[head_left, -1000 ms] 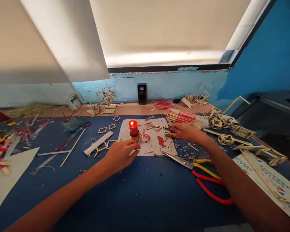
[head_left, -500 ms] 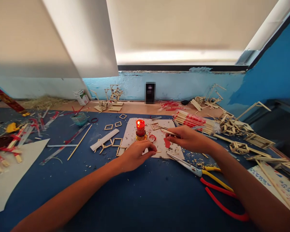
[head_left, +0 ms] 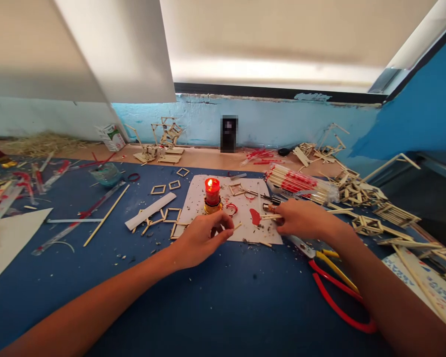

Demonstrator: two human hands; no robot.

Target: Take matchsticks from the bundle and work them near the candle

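Observation:
A lit red candle (head_left: 212, 193) in a gold holder stands on a white card (head_left: 193, 206) on the blue table. My left hand (head_left: 200, 237) rests at the card's near edge, just below the candle, pinching a short wooden stick (head_left: 236, 227). My right hand (head_left: 301, 218) lies at the card's right edge, fingers closed on a few thin sticks (head_left: 269, 216) that point left. A blob of red wax (head_left: 255, 216) sits on the card between the hands. Scissors with red and yellow handles (head_left: 334, 287) lie partly under my right hand.
A wrapped bundle of sticks (head_left: 299, 182) lies behind my right hand. Stick-built frames (head_left: 360, 193) crowd the right side and small stick squares (head_left: 165, 187) lie left of the card. A white strip (head_left: 149, 211), a teal cup (head_left: 106, 174) and red scraps sit further left.
My right hand dropped from above the card to its right edge, now over the scissors' blades. My left hand stayed near the candle. The view shifted slightly.

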